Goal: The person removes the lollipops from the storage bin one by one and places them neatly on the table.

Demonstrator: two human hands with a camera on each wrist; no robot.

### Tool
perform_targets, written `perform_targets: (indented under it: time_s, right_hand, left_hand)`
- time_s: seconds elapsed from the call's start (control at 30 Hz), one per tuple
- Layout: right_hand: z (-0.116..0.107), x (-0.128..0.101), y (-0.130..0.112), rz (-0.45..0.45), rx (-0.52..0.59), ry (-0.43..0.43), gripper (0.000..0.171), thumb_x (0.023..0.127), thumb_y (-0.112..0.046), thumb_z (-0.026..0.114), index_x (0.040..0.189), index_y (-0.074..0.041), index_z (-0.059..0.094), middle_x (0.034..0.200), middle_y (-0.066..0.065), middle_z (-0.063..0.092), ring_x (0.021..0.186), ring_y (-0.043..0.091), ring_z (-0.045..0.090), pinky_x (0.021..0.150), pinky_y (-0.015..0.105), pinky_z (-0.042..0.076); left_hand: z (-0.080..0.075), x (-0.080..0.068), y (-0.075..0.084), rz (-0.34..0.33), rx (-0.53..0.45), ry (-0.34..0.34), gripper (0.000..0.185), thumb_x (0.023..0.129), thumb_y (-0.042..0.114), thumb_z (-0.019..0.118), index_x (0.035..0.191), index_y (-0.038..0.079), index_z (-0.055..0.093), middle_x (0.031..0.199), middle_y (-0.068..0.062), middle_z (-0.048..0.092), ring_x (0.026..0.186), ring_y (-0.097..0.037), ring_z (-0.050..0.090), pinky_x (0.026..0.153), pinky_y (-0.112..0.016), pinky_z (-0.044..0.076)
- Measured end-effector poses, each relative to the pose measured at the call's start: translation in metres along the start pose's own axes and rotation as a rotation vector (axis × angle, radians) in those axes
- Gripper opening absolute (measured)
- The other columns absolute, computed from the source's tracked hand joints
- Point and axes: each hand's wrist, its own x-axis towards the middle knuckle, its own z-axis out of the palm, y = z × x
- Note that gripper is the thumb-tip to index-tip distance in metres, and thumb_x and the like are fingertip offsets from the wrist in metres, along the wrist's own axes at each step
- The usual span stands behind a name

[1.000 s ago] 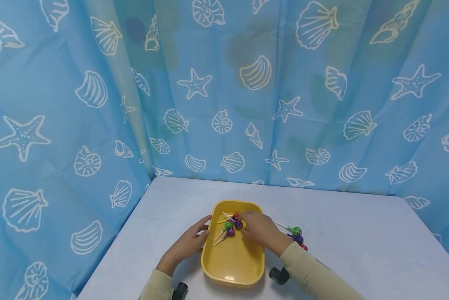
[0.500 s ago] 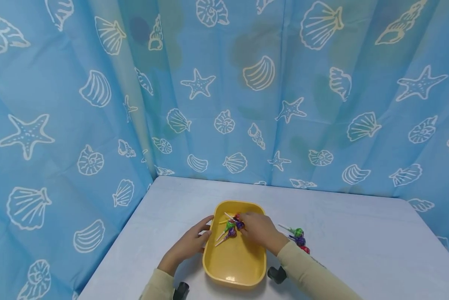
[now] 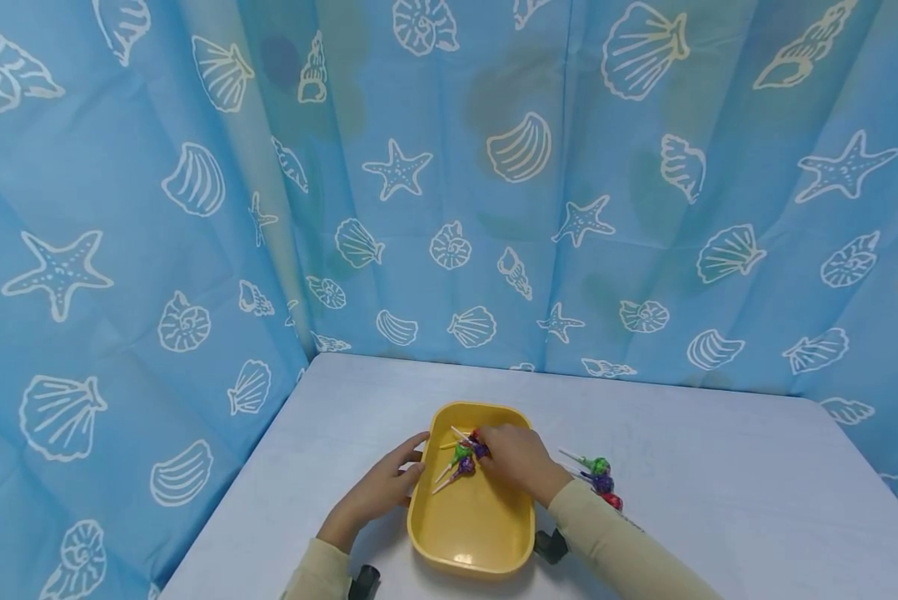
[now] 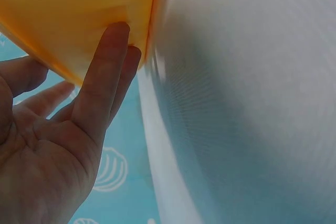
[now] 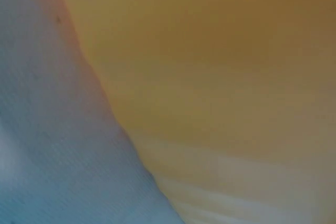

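At the near edge, two pale sleeves, the left [image 3: 320,575] and the right [image 3: 621,542], come in with black devices by the wrists, the left device [image 3: 364,582] and the right device [image 3: 551,546]. The rounded yellow tray [image 3: 471,521] stands between the arms, its near half bare floor within a raised rim. The left hand [image 3: 380,487] is spread, fingers fairly straight, touching the tray's outer left wall. The right hand [image 3: 522,458] reaches over the right rim; its fingertips are at a purple lollipop [image 3: 481,450] and a red one in the tray's far half, and whether they pinch either cannot be told. Just beside lie a green lollipop [image 3: 461,451] and a second purple lollipop [image 3: 466,465], sticks towards the left wall. On the white tabletop [image 3: 719,483], right of the tray, more lollipops [image 3: 603,483] in green, purple and red lie close together; the wrapper print is too small to read. Bare cloth runs widely rightwards and to the straight far edge, where a blue curtain [image 3: 449,192] hangs, drawn with shells and starfish.
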Motion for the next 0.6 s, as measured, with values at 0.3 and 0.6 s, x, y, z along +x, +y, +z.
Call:
perform_targets:
  time_s: [0.3,0.6]
  right_hand:
    - [-0.0008,-0.0024,0.0002,0.022,0.055,0.01,0.017,0.09,-0.023,0.078,0.099,-0.014,0.066,0.083,-0.002,0.066,0.074,0.016,0.06,0.08,0.038,0.059]
    - [-0.0056,-0.0073,0.0009,0.037,0.148,0.018,0.028,0.091,-0.027,0.077,0.114,-0.014,0.069,0.098,-0.001,0.07,0.087,0.017,0.065,0.088,0.041,0.058]
  left_hand:
    - [-0.0003,-0.001,0.0,0.003,-0.004,-0.007,0.054,0.108,0.021,0.048,0.16,0.017,0.033,0.146,-0.026,0.048,0.123,-0.044,0.057,0.074,-0.041,0.063]
    - [0.0014,-0.0021,0.0012,0.01,0.011,0.01,0.053,0.108,0.019,0.048,0.159,0.017,0.034,0.145,-0.026,0.048,0.124,-0.044,0.056,0.075,-0.04,0.063]
